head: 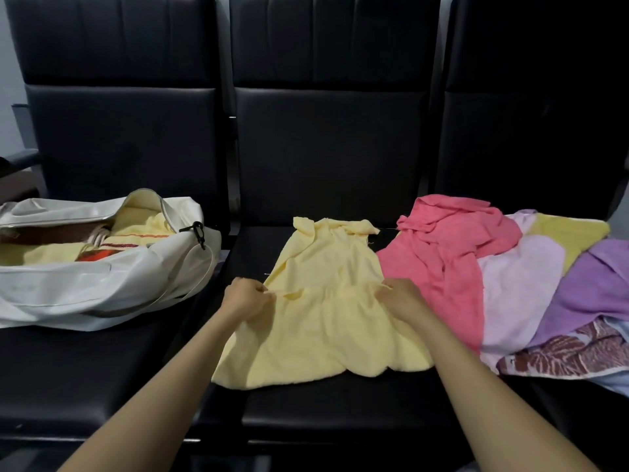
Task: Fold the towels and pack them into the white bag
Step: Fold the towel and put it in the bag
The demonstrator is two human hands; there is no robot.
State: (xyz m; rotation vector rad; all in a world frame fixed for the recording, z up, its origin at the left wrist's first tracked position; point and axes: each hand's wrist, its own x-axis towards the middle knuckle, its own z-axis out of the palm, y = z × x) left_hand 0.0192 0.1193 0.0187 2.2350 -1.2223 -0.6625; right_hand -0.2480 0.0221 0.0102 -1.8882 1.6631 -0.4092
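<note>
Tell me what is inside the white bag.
Through the open top of the bag show pale yellow towels and an orange-striped cloth. Whatever lies under them, and the left end under the flap, is hidden.

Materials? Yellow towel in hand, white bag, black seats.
Yellow towel: likely cotton terry, matte, fuzzy nap, drapes limply where the left hand and right hand pinch it. White bag: probably vinyl or coated fabric, smooth, faint sheen, stiff broad creases. Black seats: look like faux leather, smooth padded panels with dull highlights; real leather can't be ruled out.
</note>
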